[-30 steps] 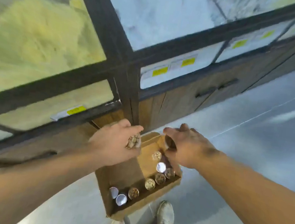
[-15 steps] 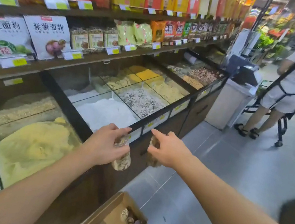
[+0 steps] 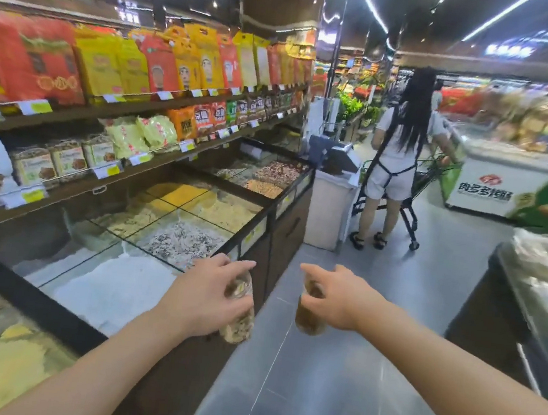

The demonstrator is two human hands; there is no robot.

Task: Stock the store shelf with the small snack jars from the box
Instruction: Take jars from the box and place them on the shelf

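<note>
There is a single view, from a wide-angle camera worn on the person's head. It looks forward along a store aisle and slightly down, from standing height. Both forearms reach in from the bottom edge, and the left hand and right hand sit close to the lens in the lower middle. The shelf and the glass-topped bulk bins run along the left side, near at the bottom left and receding toward the centre. The floor fills the lower right. Straight lines bend toward the frame edges, and the far right is blurred.
</note>
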